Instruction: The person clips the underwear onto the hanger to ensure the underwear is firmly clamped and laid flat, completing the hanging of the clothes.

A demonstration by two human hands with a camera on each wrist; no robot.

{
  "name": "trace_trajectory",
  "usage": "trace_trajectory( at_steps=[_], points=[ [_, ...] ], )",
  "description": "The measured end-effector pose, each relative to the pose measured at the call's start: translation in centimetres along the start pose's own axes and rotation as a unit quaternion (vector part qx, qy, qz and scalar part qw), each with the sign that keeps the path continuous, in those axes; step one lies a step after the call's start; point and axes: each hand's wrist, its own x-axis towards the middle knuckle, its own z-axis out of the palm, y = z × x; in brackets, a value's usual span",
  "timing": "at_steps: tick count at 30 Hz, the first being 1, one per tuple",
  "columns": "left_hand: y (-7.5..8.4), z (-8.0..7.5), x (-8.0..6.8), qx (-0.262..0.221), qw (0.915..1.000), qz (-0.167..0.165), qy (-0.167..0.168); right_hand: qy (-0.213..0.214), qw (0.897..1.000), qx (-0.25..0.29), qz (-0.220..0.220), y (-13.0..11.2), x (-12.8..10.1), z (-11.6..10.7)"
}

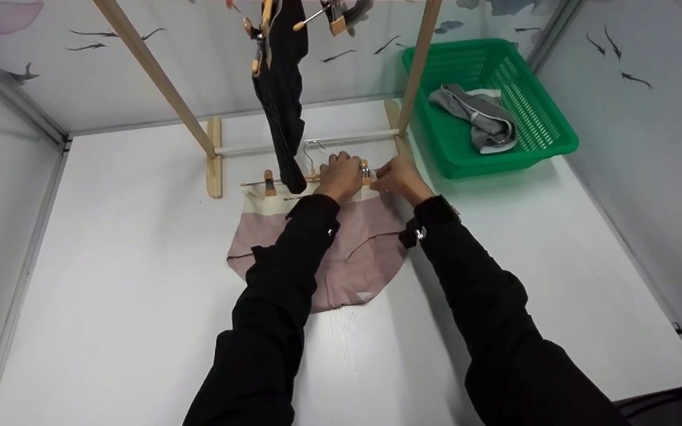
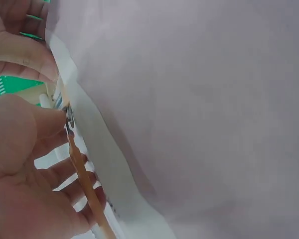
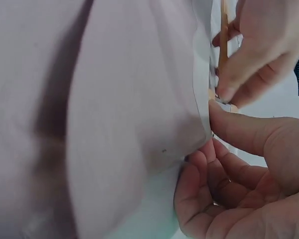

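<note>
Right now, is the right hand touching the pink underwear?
Touching. The right wrist view shows the right hand with its thumb pressed against the cream waistband edge of the pink underwear, at the clip of the wooden hanger.

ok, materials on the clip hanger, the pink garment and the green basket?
Clip hanger: pale bare wood by its tan tone, with a silvery hook, likely metal. Pink garment: soft matte knit fabric, it drapes and creases; cream waistband. Green basket: glossy moulded plastic, slotted walls. Left hand and right hand pinch the hanger's right clip.
</note>
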Motion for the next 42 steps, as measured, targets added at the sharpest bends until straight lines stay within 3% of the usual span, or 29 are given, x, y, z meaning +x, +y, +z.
trace_trajectory(
  at_steps=[3, 9, 12, 15, 19, 24, 32, 38, 42],
  points=[
    [-0.1, 0.3, -0.1, -0.034, 0.9993, -0.011, 0.011, -0.007, 1.0, -0.001, 0.011, 0.0, 0.1, 0.5],
    [-0.5, 0.2, 0.2, -0.098, 0.995, 0.009, 0.019, -0.019, 0.995, 0.071, 0.061, 0.2, 0.3, 0.2],
    [-0.6, 0.0, 0.4, -0.126, 0.9916, 0.015, 0.027, -0.025, 0.988, 0.131, 0.083, 0.4, 0.8, -0.2],
    [-0.9, -0.2, 0.5, -0.157, 0.987, 0.015, 0.033, -0.037, 0.973, 0.201, 0.11, 0.5, 1.2, -0.3],
    [-1.2, -0.3, 0.5, -0.206, 0.9779, 0.008, 0.038, -0.07, 0.959, 0.247, 0.118, 0.5, 1.4, -0.2],
    [-1.1, -0.6, 0.6, -0.251, 0.9671, 0.007, 0.038, -0.085, 0.957, 0.261, 0.096, 0.3, 1.4, 0.0],
    [-0.4, -0.6, 0.9, -0.229, 0.9731, 0.004, 0.025, -0.068, 0.955, 0.271, 0.098, 0.6, 1.2, -0.5],
    [-0.5, -0.9, 1.0, -0.243, 0.97, -0.004, 0.003, -0.065, 0.96, 0.251, 0.106, 0.7, 1.4, -0.7],
    [-0.7, -1.0, 0.9, -0.249, 0.9684, -0.019, 0.006, -0.068, 0.957, 0.265, 0.1, 0.6, 1.4, -0.3]
  ],
)
